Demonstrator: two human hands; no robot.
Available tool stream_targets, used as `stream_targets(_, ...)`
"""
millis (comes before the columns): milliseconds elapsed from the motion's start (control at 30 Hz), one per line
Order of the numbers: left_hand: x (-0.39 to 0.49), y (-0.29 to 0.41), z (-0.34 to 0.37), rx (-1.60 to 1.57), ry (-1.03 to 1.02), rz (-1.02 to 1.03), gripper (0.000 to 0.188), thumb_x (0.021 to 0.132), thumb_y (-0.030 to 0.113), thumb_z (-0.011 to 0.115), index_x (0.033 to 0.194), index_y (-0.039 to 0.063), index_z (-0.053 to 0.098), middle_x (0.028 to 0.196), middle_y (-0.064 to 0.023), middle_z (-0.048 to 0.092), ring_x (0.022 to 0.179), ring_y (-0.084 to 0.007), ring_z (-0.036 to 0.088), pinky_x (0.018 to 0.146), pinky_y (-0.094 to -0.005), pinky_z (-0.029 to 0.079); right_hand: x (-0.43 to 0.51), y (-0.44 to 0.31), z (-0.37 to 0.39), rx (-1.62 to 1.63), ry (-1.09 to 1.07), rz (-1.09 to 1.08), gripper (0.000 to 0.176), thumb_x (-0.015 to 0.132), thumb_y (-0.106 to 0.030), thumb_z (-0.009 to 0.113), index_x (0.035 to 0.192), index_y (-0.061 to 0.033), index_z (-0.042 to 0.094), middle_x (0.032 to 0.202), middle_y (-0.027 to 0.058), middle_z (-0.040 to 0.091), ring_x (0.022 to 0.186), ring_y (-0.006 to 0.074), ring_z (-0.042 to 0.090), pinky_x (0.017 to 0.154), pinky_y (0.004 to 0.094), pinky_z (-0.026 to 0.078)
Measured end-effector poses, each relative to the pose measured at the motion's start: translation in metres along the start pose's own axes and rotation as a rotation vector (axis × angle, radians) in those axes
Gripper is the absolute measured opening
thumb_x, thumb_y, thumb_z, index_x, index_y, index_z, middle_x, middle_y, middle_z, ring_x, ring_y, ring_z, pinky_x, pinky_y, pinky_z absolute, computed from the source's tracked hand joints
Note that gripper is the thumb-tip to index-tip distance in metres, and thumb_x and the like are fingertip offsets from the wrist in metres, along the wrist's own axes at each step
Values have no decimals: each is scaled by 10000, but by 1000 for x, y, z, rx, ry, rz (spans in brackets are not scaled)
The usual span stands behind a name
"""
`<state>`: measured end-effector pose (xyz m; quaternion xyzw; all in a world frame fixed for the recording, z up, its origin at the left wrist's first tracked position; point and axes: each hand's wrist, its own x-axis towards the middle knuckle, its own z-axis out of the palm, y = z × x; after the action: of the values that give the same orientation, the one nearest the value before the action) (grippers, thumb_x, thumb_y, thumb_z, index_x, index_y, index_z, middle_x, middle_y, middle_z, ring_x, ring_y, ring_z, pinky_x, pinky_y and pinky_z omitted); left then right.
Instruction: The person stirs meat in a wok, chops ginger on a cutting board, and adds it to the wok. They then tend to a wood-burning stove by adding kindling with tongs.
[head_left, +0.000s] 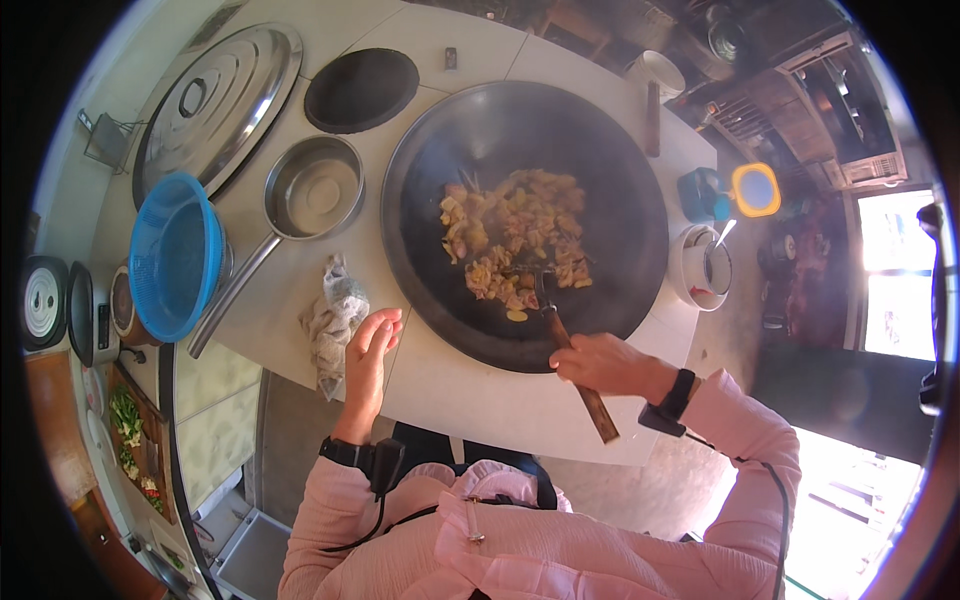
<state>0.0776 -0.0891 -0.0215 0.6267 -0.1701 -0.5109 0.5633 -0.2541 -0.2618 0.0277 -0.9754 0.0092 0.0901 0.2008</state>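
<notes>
A large dark wok (622, 247) is set into the tiled counter, with chopped meat pieces (525, 214) and yellowish slices spread over its bottom. Steam hazes its upper part. My right hand (607, 364) grips the wooden handle of a spatula (559, 326), whose metal head is among the near pieces of meat. Nothing is held in my left hand (370, 360), raised by the wok's left rim with the fingers partly bent. Just beside it, a crumpled grey cloth (334, 322) lies on the counter.
Left of the wok are a steel saucepan (319, 191), a blue plastic basket (169, 259), a big metal lid (225, 105) and a black round cover (361, 90). At the right edge stand a white bowl (686, 289) with a spoon and a blue container (697, 191).
</notes>
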Motion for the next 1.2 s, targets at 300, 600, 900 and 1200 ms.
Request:
stream_targets(300,5,2,3,22,-12,13,325,1023,319,565,1211,72,660,1222,-21,641,1128,-141,587,995,-322,442,4,78,-7,-108,275,259,231,718,-22,697,871,-162,594,1097,-16,650,882,223,605,715,350,535)
stream_targets(600,6,-3,2,13,-39,-17,299,1036,293,544,1235,92,643,1253,-14,622,1159,-138,572,1006,-322,432,-14,13,-9,-147,-170,-24,130,742,-112,689,829,-152,602,884,-26,559,812,190,598,663,294,544)
stream_targets(900,6,-1,1,21,-19,-13,308,1034,296,547,1230,80,644,1243,-20,627,1153,-145,575,1003,-328,436,52,67,-7,13,256,170,185,734,-73,683,842,-163,563,971,-26,612,826,240,594,657,378,497)
stream_targets(1200,7,2,-1,18,-6,-13,302,1038,282,537,1230,75,645,1240,-19,627,1154,-145,576,999,-322,438,64,43,18,187,285,29,207,698,-78,718,845,-123,579,1095,34,671,859,264,627,698,373,527)
